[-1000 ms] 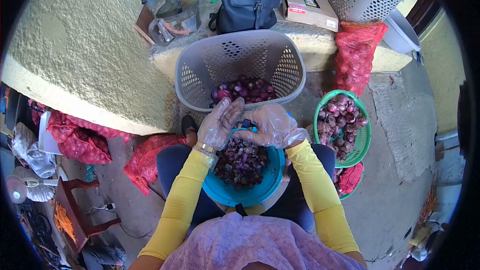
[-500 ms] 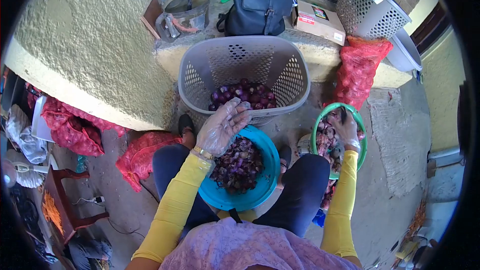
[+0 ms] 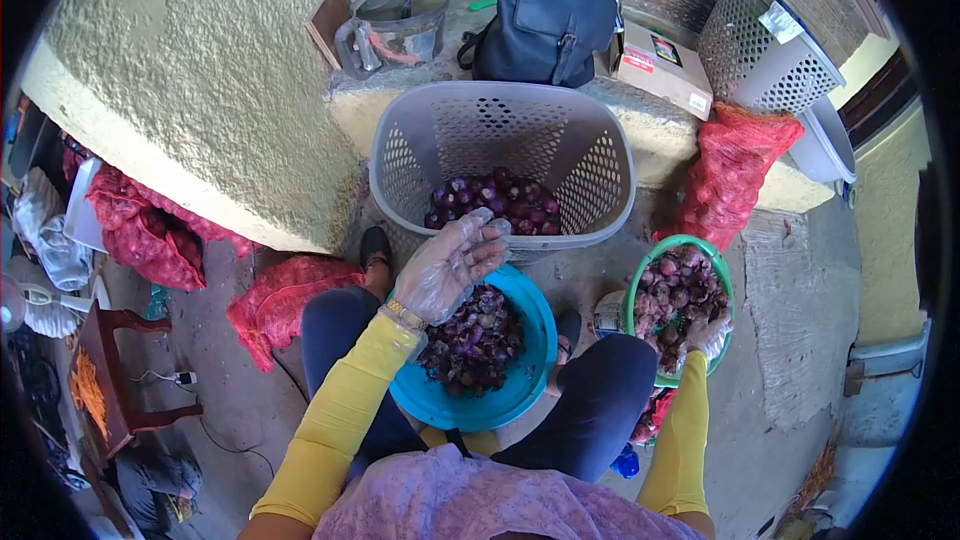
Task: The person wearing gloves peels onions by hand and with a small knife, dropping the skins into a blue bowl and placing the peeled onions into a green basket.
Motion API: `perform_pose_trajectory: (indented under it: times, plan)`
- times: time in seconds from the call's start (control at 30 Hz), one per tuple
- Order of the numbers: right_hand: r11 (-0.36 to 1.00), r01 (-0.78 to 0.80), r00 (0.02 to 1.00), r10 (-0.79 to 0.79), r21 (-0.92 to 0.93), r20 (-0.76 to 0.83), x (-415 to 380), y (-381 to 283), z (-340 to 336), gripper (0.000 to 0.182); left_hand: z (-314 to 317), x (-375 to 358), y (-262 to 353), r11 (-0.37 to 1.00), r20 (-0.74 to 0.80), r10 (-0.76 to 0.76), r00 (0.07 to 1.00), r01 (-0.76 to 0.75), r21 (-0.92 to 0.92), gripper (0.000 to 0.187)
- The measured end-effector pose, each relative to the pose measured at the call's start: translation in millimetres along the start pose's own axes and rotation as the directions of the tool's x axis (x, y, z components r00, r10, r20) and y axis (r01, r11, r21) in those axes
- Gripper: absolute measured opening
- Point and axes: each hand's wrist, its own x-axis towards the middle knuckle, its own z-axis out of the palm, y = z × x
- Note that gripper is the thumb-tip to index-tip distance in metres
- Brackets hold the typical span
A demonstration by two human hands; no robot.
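My left hand [image 3: 452, 265], in a clear plastic glove, is turned palm up over the far rim of the blue basin [image 3: 545, 340]. Its fingers are apart and slightly bent, with nothing visible in them. Onion skins and dark scraps [image 3: 475, 340] fill the middle of that basin. On the right, my gloved right hand [image 3: 706, 336] reaches into the green basket [image 3: 632, 305] at its near right side, against the unpeeled red onions [image 3: 672, 285]. Its fingers are partly hidden and blurred. Peeled purple onions [image 3: 500, 202] lie in the grey perforated basket [image 3: 595, 230] ahead.
Red mesh sacks of onions stand at the right [image 3: 735, 175] and lie at the left [image 3: 290, 300]. A black backpack [image 3: 545, 25] and a cardboard box [image 3: 660, 65] rest on the ledge behind. A small wooden table [image 3: 115, 380] stands at left; a cable [image 3: 235, 455] trails over the floor.
My right hand has moved from the far side of the green basket down to its near right side. My left hand stays over the blue basin, its fingers a little more spread. The view has shifted slightly.
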Motion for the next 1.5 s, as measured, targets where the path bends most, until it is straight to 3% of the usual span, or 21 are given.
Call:
perform_pose_trajectory:
  times: [0.03, 0.1, 0.17, 0.23, 0.3, 0.37, 0.43, 0.67, 0.77, 0.83, 0.87, 0.9, 0.93, 0.97, 1.0, 1.07, 1.1, 1.17, 1.23, 1.33, 1.5]
  plan:
    - [1.0, 0.005, 1.0, -0.005, 0.004, 0.0, 1, 3, 2, 0.064, 1, 0, 1, 1.0, -0.001, 0.006, 1.0, -0.006, 0.0, 0.041]
    - [0.905, -0.012, 0.999, -0.008, 0.425, 0.045, 4, 1, 2, 0.07, 2, -1, 1, 1.0, -0.003, 0.006, 1.0, -0.005, 0.019, 0.042]
    - [0.907, -0.025, 0.998, 0.001, 0.42, 0.057, 10, -8, -3, 0.075, -2, 2, -1, 1.0, -0.006, 0.003, 1.0, -0.003, 0.015, 0.042]
    - [0.921, -0.192, 0.98, 0.195, 0.339, 0.024, 16, -22, -6, 0.079, -2, 1, -1, 1.0, -0.009, -0.001, 1.0, 0.001, 0.011, 0.042]
    - [0.905, -0.179, 0.984, 0.168, 0.386, 0.061, 23, -25, -8, 0.083, 0, -1, -1, 1.0, -0.021, 0.002, 1.0, -0.001, 0.024, 0.043]
    - [0.944, -0.145, 0.989, 0.142, 0.296, 0.033, 53, 3, 18, 0.089, 1, -1, 0, 0.999, -0.024, 0.017, 1.0, -0.016, 0.049, 0.047]
    - [0.929, -0.219, 0.975, 0.195, 0.298, 0.108, 68, 6, 23, 0.093, 2, -2, 1, 0.997, -0.025, 0.031, 0.999, -0.029, 0.073, 0.052]
    - [0.928, -0.233, 0.972, 0.213, 0.29, 0.101, 52, 6, -4, 0.083, 6, -4, 4, 0.998, -0.019, 0.042, 0.999, -0.041, 0.054, 0.048]
    - [0.882, -0.124, 0.988, 0.15, 0.456, -0.022, 43, 7, -4, 0.069, 5, -5, 5, 0.997, -0.01, 0.049, 0.999, -0.048, 0.061, 0.047]
    - [0.561, 0.02, 0.998, -0.057, 0.828, 0.015, 46, -5, -10, 0.05, 7, -5, 4, 0.996, -0.005, 0.05, 0.999, -0.05, 0.067, 0.047]
    - [0.456, 0.053, 0.964, -0.257, 0.888, 0.074, 46, -20, -23, 0.035, 9, -5, 5, 0.995, 0.003, 0.06, 0.998, -0.06, 0.08, 0.048]
    - [0.547, 0.066, 0.936, -0.324, 0.834, 0.138, 21, -63, -76, 0.026, 11, -4, 5, 0.993, 0.014, 0.068, 0.998, -0.069, 0.093, 0.049]
    - [0.491, -0.008, 0.902, -0.373, 0.871, 0.218, -13, -113, -133, 0.025, 12, -4, 3, 0.989, 0.057, 0.095, 0.994, -0.1, 0.109, 0.05]
    - [0.537, 0.036, 0.855, -0.453, 0.843, 0.252, -32, -141, -165, 0.029, 14, -3, 1, 0.991, 0.066, 0.083, 0.994, -0.09, 0.103, 0.05]
    - [0.482, -0.047, 0.785, -0.523, 0.875, 0.33, -51, -166, -189, 0.031, 17, -3, -1, 0.981, 0.086, 0.116, 0.989, -0.128, 0.146, 0.051]
    - [0.395, -0.057, 0.671, -0.665, 0.917, 0.328, -80, -203, -207, 0.033, 30, -6, 1, 0.956, 0.137, 0.148, 0.979, -0.178, 0.233, 0.053]
    - [0.339, -0.186, 0.59, -0.712, 0.922, 0.38, -95, -225, -218, 0.033, 35, -8, 1, 0.957, 0.139, 0.149, 0.979, -0.178, 0.227, 0.053]
    - [0.368, -0.12, 0.573, -0.733, 0.922, 0.367, -120, -256, -221, 0.032, 40, -12, 0, 0.843, 0.314, 0.191, 0.93, -0.319, 0.433, 0.058]
    - [0.399, -0.123, 0.471, -0.782, 0.909, 0.407, -142, -282, -218, 0.032, 40, -17, -1, 0.807, 0.333, 0.193, 0.923, -0.342, 0.482, 0.068]
    - [0.335, -0.013, 0.388, -0.867, 0.942, 0.313, -162, -308, -204, 0.035, 43, -26, 2, 0.333, 0.522, 0.284, 0.804, -0.594, 0.732, 0.08]
    - [0.368, 0.006, 0.313, -0.884, 0.93, 0.348, -181, -326, -199, 0.041, 35, -24, 8, 0.183, 0.53, 0.39, 0.753, -0.627, 0.757, 0.073]
